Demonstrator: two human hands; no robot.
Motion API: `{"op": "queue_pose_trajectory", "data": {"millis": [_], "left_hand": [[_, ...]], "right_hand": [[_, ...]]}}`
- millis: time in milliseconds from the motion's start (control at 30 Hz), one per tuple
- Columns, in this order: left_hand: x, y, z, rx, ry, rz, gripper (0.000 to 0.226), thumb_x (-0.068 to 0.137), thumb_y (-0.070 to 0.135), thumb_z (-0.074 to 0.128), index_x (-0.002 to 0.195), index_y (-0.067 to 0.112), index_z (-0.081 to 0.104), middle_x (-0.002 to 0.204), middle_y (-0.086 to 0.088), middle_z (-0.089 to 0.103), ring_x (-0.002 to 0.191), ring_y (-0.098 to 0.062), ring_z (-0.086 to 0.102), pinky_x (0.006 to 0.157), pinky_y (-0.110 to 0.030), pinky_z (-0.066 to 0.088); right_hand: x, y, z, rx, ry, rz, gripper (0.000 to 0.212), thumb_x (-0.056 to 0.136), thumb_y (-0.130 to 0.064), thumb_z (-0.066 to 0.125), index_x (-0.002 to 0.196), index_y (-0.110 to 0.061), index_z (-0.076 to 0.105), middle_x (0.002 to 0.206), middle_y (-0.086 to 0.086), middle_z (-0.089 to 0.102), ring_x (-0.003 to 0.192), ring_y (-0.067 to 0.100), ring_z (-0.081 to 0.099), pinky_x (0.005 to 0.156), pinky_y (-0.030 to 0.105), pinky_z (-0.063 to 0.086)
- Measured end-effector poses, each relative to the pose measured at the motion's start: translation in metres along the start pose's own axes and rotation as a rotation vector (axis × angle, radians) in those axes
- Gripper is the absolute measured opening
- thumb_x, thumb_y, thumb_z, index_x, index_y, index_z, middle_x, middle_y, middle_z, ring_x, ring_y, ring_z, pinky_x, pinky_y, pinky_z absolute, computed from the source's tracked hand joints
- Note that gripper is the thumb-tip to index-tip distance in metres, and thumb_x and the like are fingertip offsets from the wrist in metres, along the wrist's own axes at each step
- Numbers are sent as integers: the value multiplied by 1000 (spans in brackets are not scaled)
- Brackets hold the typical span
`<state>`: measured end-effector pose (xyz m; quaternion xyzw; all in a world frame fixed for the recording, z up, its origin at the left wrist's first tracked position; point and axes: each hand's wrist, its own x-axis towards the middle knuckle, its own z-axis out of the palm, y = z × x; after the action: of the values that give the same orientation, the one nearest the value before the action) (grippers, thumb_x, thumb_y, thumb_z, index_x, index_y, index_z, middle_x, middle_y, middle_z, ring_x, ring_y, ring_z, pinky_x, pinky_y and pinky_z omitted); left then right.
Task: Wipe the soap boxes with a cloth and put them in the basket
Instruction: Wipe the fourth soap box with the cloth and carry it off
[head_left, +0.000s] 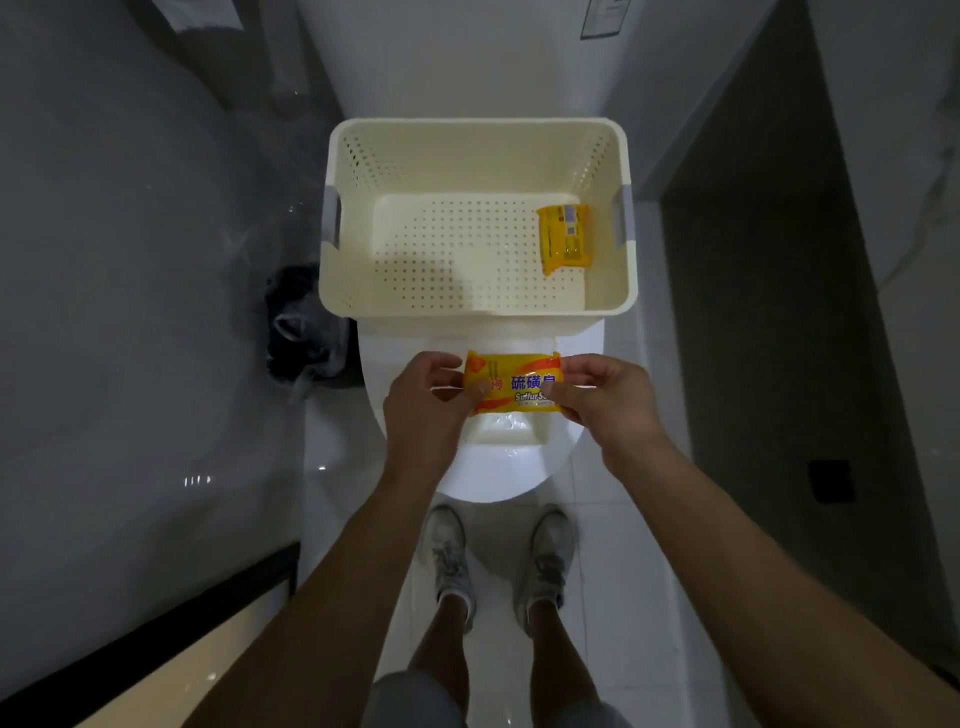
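A yellow soap box (511, 382) with blue and white lettering is held level above the closed toilet lid (488, 467). My left hand (428, 400) pinches its left end and my right hand (605, 395) pinches its right end. Under the box lies a pale folded cloth (506, 431) on the lid. Behind it stands a cream perforated basket (478, 130) on the toilet tank. A second yellow soap box (564, 239) lies on the basket floor at its right side.
A bin lined with a dark plastic bag (306, 322) stands on the floor left of the toilet. A grey glossy wall is at left and a dark recess at right. My two feet in pale sneakers (498, 561) stand on the white tiled floor.
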<state>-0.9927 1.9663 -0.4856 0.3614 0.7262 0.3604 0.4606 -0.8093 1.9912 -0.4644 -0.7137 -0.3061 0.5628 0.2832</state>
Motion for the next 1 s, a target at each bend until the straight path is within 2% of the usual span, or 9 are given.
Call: {"op": "queue_pose_trajectory", "data": {"millis": [100,167,233,300,400,500,633,833,1000], "left_hand": [[-7,-22,9,90,25,-26,20,77,20,84,89,19,69,84,5,72,79,-11,71,81,-39,59],[-12,-35,15,126,1,-34,19,77,19,83,91,20,71,86,5,73,77,-6,69,77,-23,56],[-14,-48,19,186,-20,-37,19,78,15,82,93,20,71,89,3,73,76,-2,66,68,-4,45],[-12,-57,21,242,-25,-59,18,79,13,80,93,20,70,88,3,71,76,-3,64,64,0,40],[-5,-67,25,305,-10,-67,17,81,13,78,97,16,72,90,2,71,82,-11,65,70,-7,42],[4,-73,33,391,-15,-14,16,83,14,75,99,13,73,93,0,73,85,-13,65,70,-11,42],[13,-79,39,507,-46,46,21,87,19,72,107,12,72,99,-5,70,91,-19,64,83,-31,51],[20,-86,41,615,-86,38,23,89,20,69,109,9,70,100,-8,66,94,-21,62,88,-35,52],[23,-86,43,613,-85,16,21,86,18,71,106,11,71,98,-5,67,92,-19,62,86,-31,52]], "right_hand": [[4,26,8,-130,72,30,26,73,-4,85,74,-26,71,76,-2,69,80,22,69,82,38,59],[9,41,13,-209,111,42,23,73,-7,85,74,-25,70,75,-6,69,79,18,68,85,36,59],[14,54,18,-325,119,21,16,75,-11,84,86,-20,76,82,-3,72,82,17,69,85,32,57],[21,62,23,-454,110,-16,22,78,-12,81,100,-16,78,91,1,75,86,18,70,85,28,55],[32,70,30,-545,106,-38,22,80,-11,80,101,-13,78,94,6,76,88,21,70,84,26,54],[43,79,34,-621,120,-54,19,80,-13,79,99,-13,77,93,7,76,86,21,69,82,26,53],[50,89,35,-679,135,-68,18,81,-16,78,99,-11,77,92,8,76,82,20,68,80,26,52],[57,94,35,-756,71,-100,15,84,-15,74,97,-8,77,88,11,75,81,24,70,82,37,58],[63,93,34,-820,58,-156,14,86,-15,73,99,-9,75,92,11,75,84,25,69,79,33,57]]}}
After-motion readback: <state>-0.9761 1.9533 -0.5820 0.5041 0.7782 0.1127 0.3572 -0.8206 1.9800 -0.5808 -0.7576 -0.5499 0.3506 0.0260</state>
